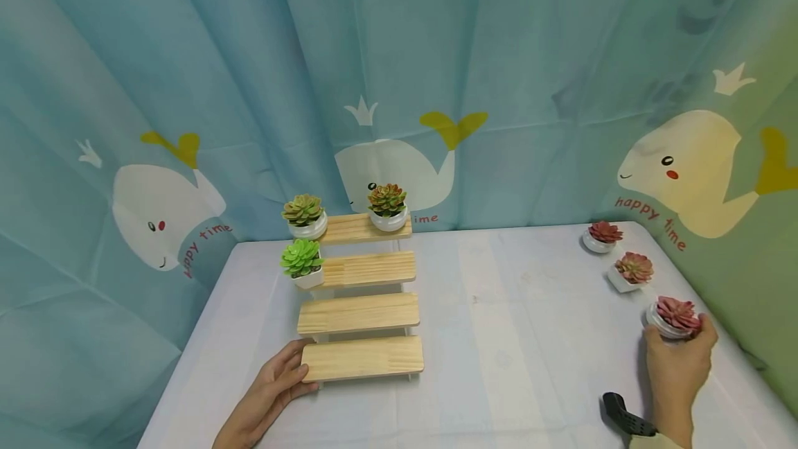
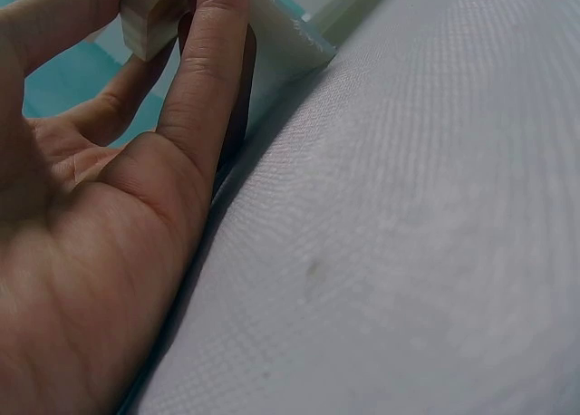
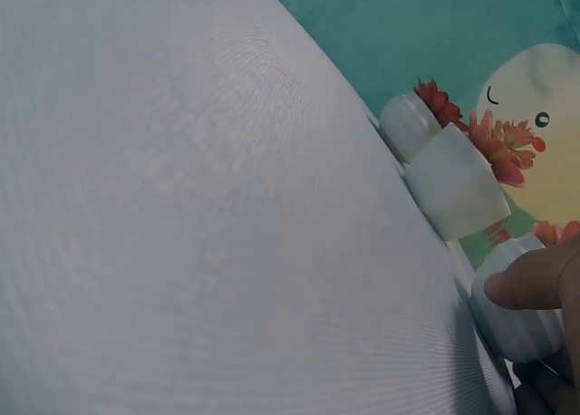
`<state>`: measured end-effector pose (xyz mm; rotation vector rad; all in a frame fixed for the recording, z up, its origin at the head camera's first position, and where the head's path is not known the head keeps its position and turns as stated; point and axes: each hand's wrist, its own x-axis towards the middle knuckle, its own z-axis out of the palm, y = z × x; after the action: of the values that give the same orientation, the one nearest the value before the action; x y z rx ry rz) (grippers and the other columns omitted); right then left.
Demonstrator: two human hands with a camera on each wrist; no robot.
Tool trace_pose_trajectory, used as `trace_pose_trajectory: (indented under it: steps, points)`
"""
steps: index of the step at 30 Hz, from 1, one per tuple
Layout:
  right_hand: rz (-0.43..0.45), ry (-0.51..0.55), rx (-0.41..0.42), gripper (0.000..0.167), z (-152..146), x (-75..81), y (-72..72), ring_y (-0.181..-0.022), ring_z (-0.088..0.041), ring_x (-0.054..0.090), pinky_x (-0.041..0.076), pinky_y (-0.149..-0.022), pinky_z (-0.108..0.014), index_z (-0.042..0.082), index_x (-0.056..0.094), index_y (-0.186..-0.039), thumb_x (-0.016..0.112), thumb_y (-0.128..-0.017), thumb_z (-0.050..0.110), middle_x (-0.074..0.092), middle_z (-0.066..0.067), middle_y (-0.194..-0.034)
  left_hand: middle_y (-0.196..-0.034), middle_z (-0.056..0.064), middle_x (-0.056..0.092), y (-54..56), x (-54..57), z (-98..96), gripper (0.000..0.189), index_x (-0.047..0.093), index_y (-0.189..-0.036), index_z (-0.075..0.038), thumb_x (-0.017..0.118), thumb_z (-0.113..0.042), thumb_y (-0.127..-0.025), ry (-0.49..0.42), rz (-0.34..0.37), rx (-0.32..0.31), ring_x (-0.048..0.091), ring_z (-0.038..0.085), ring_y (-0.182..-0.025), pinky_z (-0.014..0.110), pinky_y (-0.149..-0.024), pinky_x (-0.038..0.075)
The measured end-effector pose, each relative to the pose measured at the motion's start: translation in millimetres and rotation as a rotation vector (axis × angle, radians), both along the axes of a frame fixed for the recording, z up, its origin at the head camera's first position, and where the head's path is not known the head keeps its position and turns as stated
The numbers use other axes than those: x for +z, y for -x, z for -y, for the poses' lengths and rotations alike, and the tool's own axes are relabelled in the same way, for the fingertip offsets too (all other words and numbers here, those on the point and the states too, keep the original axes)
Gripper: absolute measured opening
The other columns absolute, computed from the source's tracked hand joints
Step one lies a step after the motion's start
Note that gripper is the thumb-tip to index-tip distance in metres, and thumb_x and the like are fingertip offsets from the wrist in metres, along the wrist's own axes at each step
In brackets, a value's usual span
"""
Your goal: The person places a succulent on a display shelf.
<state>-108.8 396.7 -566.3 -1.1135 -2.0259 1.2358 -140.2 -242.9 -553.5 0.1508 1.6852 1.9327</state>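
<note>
I see the right hand (image 1: 679,364) gripping a pink, white-potted plant (image 1: 676,314) near the table edge (image 1: 732,366), room leftward, left hand (image 1: 272,388) gripping the shelf (image 1: 363,357).

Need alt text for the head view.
A person's right grip holds a pink potted plant at a white table's right side, two more plants beyond it. The left grip holds the bottom wooden step of a rack with three potted plants higher up.

Fingers (image 3: 536,283) grip a ribbed white pot (image 3: 509,326) near a tapered pot (image 3: 458,187) and a rounded pot (image 3: 408,127).
</note>
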Motion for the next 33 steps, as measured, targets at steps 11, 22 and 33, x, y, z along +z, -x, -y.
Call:
trace_pose_trajectory:
  steps: [11, 22, 33]
  points:
    - [-0.049, 0.056, -0.003, 0.079, 3.5, 3.8, 0.5, -0.158, -0.029, 0.03, 0.025, -0.133, -0.034, 0.011, 0.02, -0.165, 0.062, -0.098, 0.01, 0.027, -0.019, -0.171, -0.147, -0.009, 0.049, 2.3, -2.0, 0.7, 0.065, 0.008, -0.163, 0.005, 0.044, -0.014, -0.113, -0.033, -0.028, -0.012, 0.058, 0.004, -0.128, 0.033, -0.104, 0.06]
    - [-0.105, 0.151, 0.189, 0.084, 13.4, 6.2, 9.1, -0.144, -0.002, 0.042, 0.034, -0.118, -0.007, 0.019, 0.028, -0.164, 0.07, -0.094, -0.003, 0.042, 0.001, -0.157, -0.152, -0.003, 0.04, 1.5, -0.8, -0.3, 0.063, 0.013, -0.163, 0.004, 0.045, -0.015, -0.112, -0.011, -0.036, 0.012, 0.057, 0.004, -0.127, 0.035, -0.103, 0.06]
    - [-0.017, 0.131, 0.572, 0.091, 40.9, 22.3, 21.8, -0.151, -0.004, 0.034, 0.035, -0.112, -0.001, 0.015, 0.015, -0.168, 0.072, -0.099, 0.009, 0.023, -0.016, -0.172, -0.155, -0.002, 0.035, 0.4, 0.8, -0.8, 0.062, 0.015, -0.163, 0.002, 0.046, -0.015, -0.112, -0.003, -0.031, 0.014, 0.055, 0.002, -0.129, 0.035, -0.103, 0.06]
